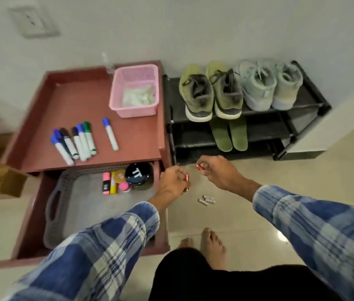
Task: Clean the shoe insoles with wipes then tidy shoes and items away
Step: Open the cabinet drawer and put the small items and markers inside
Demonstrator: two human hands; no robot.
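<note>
Upper left of the frame: a cluster of whiteboard markers (74, 141) lies on the red-brown cabinet top (41, 153), with a pink basket (115, 101) of used wipes (139, 96) behind them. Lower left: the open drawer (30, 213) holds a grey perforated tray (80, 205) containing a black round tin (138, 173). Centre: the left hand (171, 183) has its fingers curled around red batteries (186, 178). The right hand (217, 170) pinches a single red cell (200, 167) between its fingertips. White batteries (207, 200) lie on the floor below both hands. Upper right: the black shoe rack (315, 105) carries olive shoes (195, 94) and pale mint shoes (258, 88) on its top shelf. The green insoles (229, 135) rest on the shelf below.
</note>
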